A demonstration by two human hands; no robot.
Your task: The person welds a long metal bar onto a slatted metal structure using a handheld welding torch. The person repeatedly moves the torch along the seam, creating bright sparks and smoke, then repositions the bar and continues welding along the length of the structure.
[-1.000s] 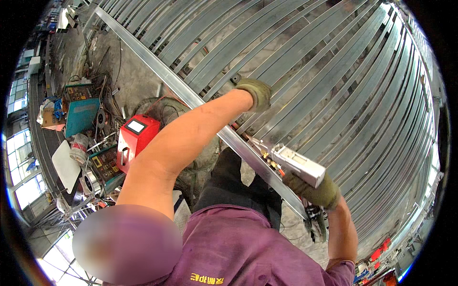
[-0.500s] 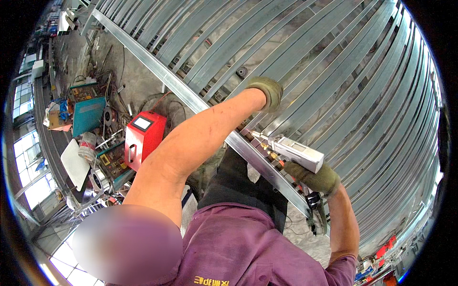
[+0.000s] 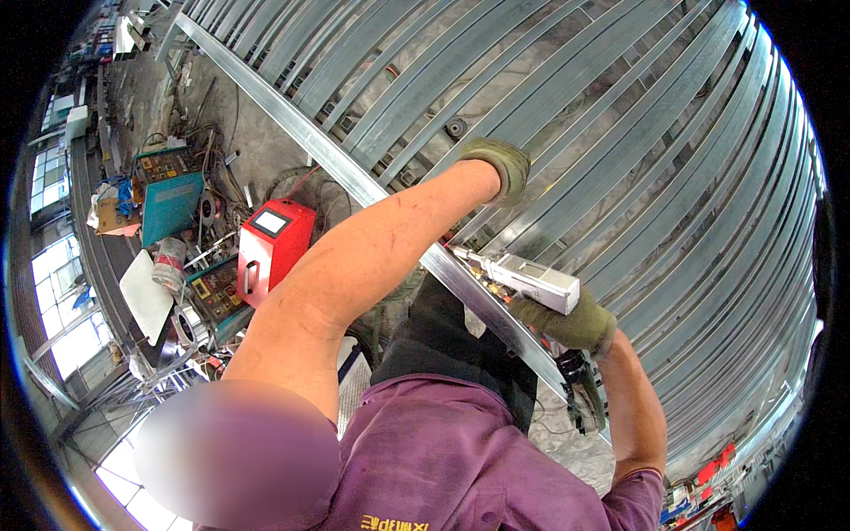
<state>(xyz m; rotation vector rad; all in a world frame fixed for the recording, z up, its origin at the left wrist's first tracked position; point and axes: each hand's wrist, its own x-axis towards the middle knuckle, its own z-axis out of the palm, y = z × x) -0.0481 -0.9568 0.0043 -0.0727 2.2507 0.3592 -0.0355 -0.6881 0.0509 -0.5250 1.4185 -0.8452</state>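
Note:
My right hand (image 3: 571,320), in an olive work glove, is closed round a boxy white-and-silver welding gun (image 3: 533,281). The gun's thin nozzle points left to the joint between the slats and a long silver metal rail (image 3: 301,133). Brass-coloured fittings show under its body, partly covered by the glove. Farther up, my left hand (image 3: 498,170), gloved alike, is curled over a grey metal slat (image 3: 567,133) of the large frame, with its fingertips hidden. My left forearm crosses above the rail.
Left of the rail stands a red box with a small screen (image 3: 276,248). Beyond it are teal machines (image 3: 173,208), a pale board (image 3: 144,296), wire spools and loose cables. A black angled part (image 3: 580,389) sits by the rail's near end. Many parallel slats fill the right side.
My right hand and the welding gun have shifted a little to the left, with the nozzle closer to the rail. My left hand keeps its place on the slat.

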